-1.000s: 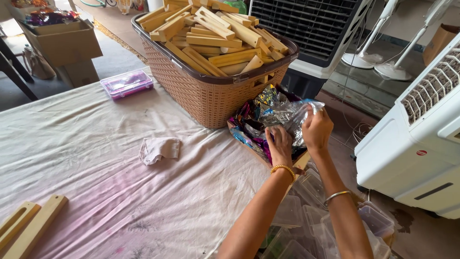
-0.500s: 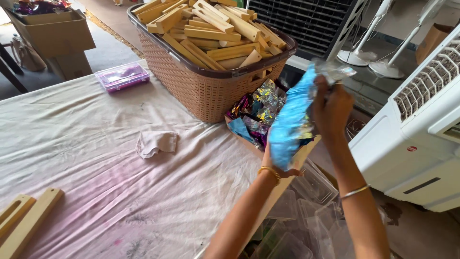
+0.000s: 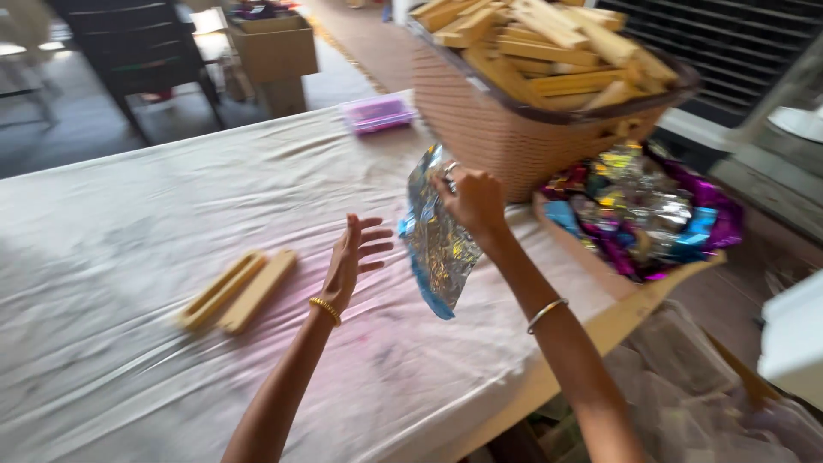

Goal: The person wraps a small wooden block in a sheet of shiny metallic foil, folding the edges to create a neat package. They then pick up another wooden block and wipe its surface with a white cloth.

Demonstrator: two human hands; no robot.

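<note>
Fingers [image 3: 453,182] of the right hand [image 3: 473,201] pinch a foil sheet [image 3: 437,244]; left hand [image 3: 353,257] hovers spread above the surface [image 3: 129,214].

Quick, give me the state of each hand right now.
Left hand: open, fingers spread, holding nothing, above the table.
Right hand: closed on the top edge of a shiny foil sheet.

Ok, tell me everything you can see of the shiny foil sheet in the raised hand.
The foil sheet is thin, crinkled and reflective, silver with coloured glints and a blue edge along its bottom. It hangs roughly upright in the air above the cloth-covered table, gripped at its top corner by the right hand. The left hand is open beside it, not touching. It hangs in front of the woven basket. The picture is blurred, so any pattern is unclear.
</note>
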